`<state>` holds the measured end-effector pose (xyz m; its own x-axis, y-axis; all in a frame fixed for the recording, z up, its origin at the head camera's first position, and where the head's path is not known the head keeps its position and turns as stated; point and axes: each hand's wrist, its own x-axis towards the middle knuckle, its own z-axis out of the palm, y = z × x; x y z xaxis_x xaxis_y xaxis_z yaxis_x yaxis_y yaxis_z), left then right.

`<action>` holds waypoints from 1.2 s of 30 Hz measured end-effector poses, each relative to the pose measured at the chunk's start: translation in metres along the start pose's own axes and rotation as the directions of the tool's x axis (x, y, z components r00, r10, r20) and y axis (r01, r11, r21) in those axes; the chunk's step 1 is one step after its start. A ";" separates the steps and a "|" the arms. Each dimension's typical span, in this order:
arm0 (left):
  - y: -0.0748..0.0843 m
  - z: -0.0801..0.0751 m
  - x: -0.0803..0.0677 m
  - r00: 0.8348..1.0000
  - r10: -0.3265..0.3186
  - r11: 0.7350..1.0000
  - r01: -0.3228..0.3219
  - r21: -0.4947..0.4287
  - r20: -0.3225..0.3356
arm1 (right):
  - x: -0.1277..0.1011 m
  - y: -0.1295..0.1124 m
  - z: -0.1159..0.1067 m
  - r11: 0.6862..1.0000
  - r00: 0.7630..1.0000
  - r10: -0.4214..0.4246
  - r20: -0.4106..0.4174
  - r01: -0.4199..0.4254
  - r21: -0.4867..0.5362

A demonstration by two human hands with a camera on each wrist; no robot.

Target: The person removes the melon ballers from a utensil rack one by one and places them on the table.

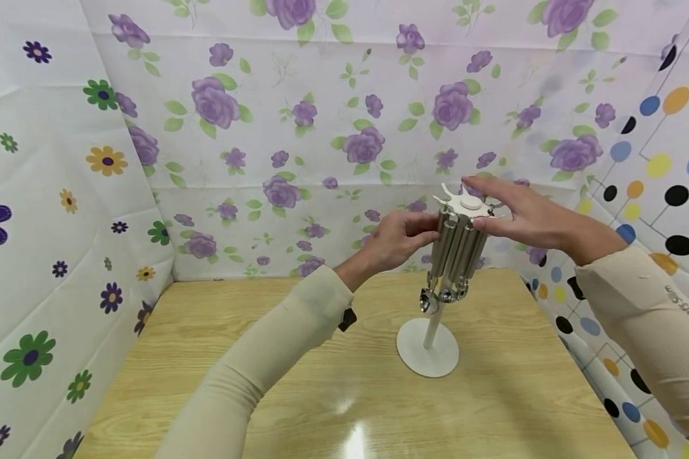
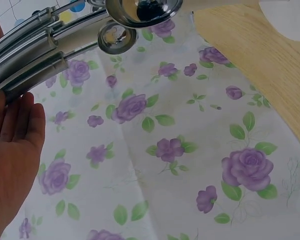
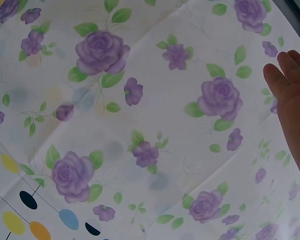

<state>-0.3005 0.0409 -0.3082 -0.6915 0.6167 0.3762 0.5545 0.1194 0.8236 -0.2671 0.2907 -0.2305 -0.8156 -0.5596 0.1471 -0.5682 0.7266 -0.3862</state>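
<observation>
A white utensil stand [image 1: 427, 347] has a round base, a thin post and a top ring of curved hooks. Several shiny metal ladles [image 1: 448, 295] with thick grey handles hang from it, bowls down. My left hand [image 1: 399, 239] pinches a ladle handle near its upper end, between thumb and fingers. In the left wrist view, that handle [image 2: 35, 77] lies against the fingers, and a deep metal bowl [image 2: 142, 10] shows above. Around the right side of the hooks, my right hand [image 1: 531, 213] holds the top between thumb and fingers. Some right fingertips are hidden.
The stand is on a light wooden table [image 1: 321, 363]. Behind hangs a cloth [image 1: 321, 127] with purple roses. Flowered cloth [image 1: 51, 255] closes the left side, and dotted cloth [image 1: 674, 191] the right.
</observation>
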 end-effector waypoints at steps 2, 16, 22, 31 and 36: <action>0.000 0.000 0.000 1.000 -0.004 1.000 0.004 0.008 -0.004 | 0.000 0.000 0.000 1.000 1.000 -0.007 -0.001 0.007 0.008; 0.007 -0.015 -0.009 0.997 -0.076 0.994 0.077 0.081 -0.020 | 0.000 0.002 0.004 1.000 1.000 -0.020 -0.015 0.020 0.015; 0.010 -0.023 -0.012 0.993 -0.110 0.991 0.113 0.075 -0.044 | -0.001 0.000 0.002 1.000 1.000 -0.010 -0.010 0.010 0.013; 0.005 -0.035 -0.024 0.987 -0.123 0.989 0.131 0.071 -0.101 | -0.001 -0.001 0.003 1.000 1.000 -0.003 -0.021 0.003 0.002; -0.002 -0.039 -0.033 0.983 -0.123 0.990 0.131 0.050 -0.135 | -0.002 -0.001 0.003 1.000 1.000 0.013 -0.017 -0.013 0.017</action>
<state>-0.2969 -0.0106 -0.3061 -0.8105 0.4866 0.3259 0.4817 0.2374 0.8435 -0.2645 0.2900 -0.2328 -0.8247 -0.5431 0.1578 -0.5559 0.7270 -0.4031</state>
